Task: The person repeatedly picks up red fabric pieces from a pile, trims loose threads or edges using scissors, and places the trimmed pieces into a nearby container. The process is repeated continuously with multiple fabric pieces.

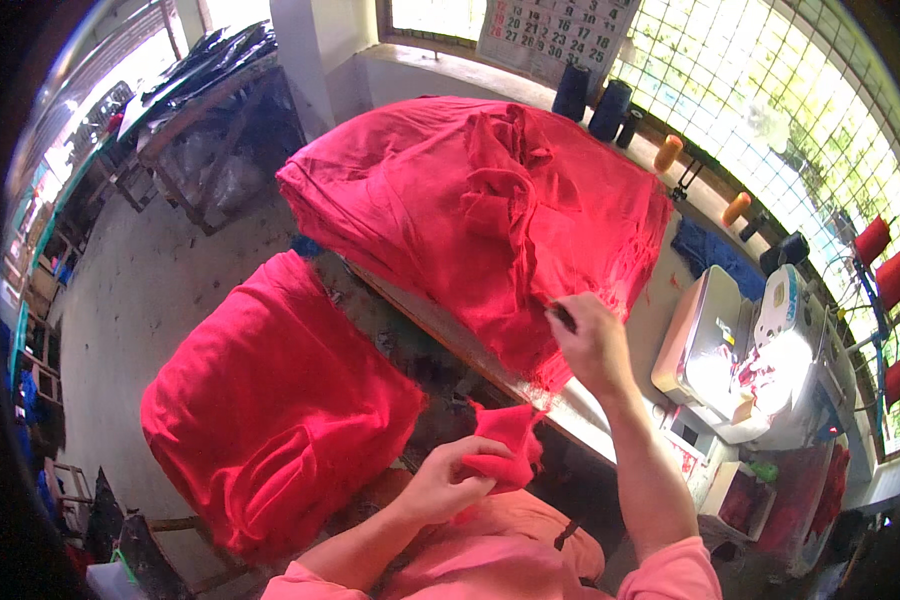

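My left hand point(444, 482) is closed on a small red fabric piece point(506, 440) with frayed edges, held low in front of me. Farther right, my right hand point(592, 338) reaches over the near edge of a large red fabric pile point(400, 190) on the table. Its fingers are closed around a small dark tool point(562, 317), mostly hidden by the hand, so its exact kind is unclear. Crumpled fabric pieces point(505, 190) lie on top of the pile. Loose red threads hang from the pile's right side and near corner.
Another red fabric heap point(270, 400) stands left of me, apart from the table. On the right is a sewing machine point(710, 335) with a lit work area. Thread cones point(610, 108) line the sill below a wall calendar point(555, 35). Red spools point(895, 275) sit on a rack.
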Motion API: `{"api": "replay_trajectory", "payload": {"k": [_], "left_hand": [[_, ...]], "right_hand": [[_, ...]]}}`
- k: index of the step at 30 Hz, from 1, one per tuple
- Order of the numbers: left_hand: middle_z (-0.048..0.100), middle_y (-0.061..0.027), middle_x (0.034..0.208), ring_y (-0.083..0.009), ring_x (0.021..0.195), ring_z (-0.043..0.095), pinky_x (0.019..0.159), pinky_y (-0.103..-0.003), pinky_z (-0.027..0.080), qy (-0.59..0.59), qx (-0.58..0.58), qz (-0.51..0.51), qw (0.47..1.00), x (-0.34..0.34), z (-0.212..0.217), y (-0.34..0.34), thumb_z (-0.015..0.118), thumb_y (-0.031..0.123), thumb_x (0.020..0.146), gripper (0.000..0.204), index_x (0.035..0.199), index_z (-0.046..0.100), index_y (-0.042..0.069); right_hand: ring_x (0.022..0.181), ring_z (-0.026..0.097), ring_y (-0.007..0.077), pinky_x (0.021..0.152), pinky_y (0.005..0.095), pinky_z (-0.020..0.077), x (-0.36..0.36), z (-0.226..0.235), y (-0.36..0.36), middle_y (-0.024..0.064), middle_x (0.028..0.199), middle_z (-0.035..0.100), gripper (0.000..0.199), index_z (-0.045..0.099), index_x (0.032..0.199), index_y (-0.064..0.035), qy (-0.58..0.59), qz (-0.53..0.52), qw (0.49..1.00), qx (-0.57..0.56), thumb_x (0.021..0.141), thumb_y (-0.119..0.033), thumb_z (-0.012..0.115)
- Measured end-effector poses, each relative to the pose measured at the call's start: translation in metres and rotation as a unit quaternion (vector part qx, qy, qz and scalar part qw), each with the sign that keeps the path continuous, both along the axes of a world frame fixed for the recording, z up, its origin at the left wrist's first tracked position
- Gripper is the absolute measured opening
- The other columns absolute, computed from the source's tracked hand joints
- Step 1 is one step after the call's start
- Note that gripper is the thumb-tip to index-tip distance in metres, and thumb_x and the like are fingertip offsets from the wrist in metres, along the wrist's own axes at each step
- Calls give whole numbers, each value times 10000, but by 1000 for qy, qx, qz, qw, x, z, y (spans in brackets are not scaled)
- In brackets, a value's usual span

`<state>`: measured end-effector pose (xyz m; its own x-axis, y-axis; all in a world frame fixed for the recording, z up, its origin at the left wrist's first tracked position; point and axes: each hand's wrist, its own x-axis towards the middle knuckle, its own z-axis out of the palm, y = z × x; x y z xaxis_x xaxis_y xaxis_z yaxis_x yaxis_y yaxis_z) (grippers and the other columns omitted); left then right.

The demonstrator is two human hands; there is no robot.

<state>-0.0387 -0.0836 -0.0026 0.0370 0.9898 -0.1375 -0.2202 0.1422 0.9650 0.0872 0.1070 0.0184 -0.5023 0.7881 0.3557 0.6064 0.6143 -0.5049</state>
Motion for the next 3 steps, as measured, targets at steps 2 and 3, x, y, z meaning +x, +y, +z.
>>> {"api": "replay_trajectory", "payload": {"k": [2, 3], "left_hand": [[542, -43, 859, -100, 805, 492, 731, -231, 393, 36, -30, -13, 999, -9, 8, 3, 549, 79, 740, 219, 955, 542, 41], [548, -60, 861, -108, 809, 497, 734, -237, 396, 53, -47, -19, 997, -15, 12, 5, 554, 99, 757, 222, 975, 541, 56]], "right_hand": [[671, 546, 244, 617, 336, 432, 16, 18, -2, 125, 684, 539, 92, 584, 762, -40, 87, -34, 994, -52, 712, -116, 579], [671, 546, 244, 617, 336, 432, 14, 18, -2, 125, 684, 539, 92, 584, 762, -40, 86, -31, 994, -51, 712, -116, 579]]}}
